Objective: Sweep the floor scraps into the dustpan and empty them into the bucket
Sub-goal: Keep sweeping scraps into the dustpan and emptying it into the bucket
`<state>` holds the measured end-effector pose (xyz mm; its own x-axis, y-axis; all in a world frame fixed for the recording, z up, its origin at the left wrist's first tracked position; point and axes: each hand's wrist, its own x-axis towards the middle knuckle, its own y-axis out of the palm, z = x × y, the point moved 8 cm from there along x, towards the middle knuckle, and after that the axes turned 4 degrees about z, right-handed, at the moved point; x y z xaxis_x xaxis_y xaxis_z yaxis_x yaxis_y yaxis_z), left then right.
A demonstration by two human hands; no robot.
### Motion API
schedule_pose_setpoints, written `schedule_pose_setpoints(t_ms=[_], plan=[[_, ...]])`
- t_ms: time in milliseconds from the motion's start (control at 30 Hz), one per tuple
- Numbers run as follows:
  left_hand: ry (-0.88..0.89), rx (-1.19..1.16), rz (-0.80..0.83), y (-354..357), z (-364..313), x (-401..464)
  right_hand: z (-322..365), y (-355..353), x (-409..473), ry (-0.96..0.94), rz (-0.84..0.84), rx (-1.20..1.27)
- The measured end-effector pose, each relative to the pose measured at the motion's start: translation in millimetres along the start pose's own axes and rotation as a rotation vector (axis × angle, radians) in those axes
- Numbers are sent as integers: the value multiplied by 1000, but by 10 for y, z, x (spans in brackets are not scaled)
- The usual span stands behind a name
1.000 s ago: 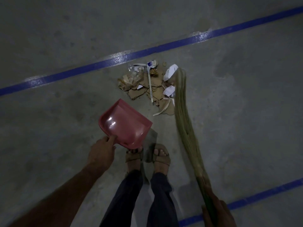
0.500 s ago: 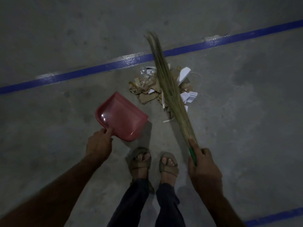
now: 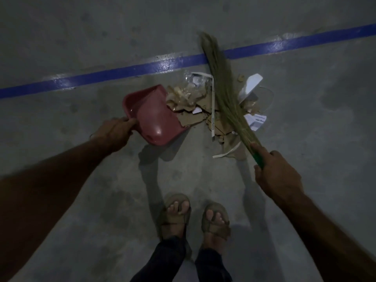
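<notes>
My left hand (image 3: 115, 130) grips the rear edge of a red dustpan (image 3: 151, 116), whose open lip touches the left side of the scrap pile. The pile (image 3: 205, 107) is torn brown cardboard, white paper pieces, strips and clear wrapping on the grey floor. My right hand (image 3: 274, 174) holds the green handle of a grass broom (image 3: 222, 89). Its bristles lie slanted over the right part of the pile, with the tip crossing the blue line. No bucket is in view.
A blue painted line (image 3: 114, 75) runs across the concrete floor just beyond the pile. My two sandalled feet (image 3: 195, 216) stand below the pile, between my arms.
The dustpan has moved forward and right until its lip meets the scraps. The broom has shifted right across the pile, its tip over the blue line. Some cardboard sits closer to the dustpan.
</notes>
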<state>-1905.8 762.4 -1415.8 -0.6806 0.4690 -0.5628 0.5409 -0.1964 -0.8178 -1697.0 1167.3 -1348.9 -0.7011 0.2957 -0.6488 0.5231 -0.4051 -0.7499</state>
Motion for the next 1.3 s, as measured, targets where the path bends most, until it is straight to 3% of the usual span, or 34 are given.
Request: schedule_pose_setpoints(t_ms=[167, 400, 633, 800, 1000, 1300], plan=[[94, -10, -54, -52, -613, 362, -100, 168, 14, -78, 119, 66], [-47, -49, -173, 151, -1324, 46, -19, 359, -655, -171, 207, 175], [-79, -224, -178, -223, -1789, -1177, 38, 75, -2172, -192, 179, 310], [-86, -252, -208, -927, -2155, -2198, -29, -383, -3289, -153, 186, 251], [-106, -296, -276, -1825, -2598, -3348, -120, -1175, -4521, -167, 52, 233], [-131, -329, -534, -2766, -2853, -4812, -55, -2031, -5876, -252, -126, 156]])
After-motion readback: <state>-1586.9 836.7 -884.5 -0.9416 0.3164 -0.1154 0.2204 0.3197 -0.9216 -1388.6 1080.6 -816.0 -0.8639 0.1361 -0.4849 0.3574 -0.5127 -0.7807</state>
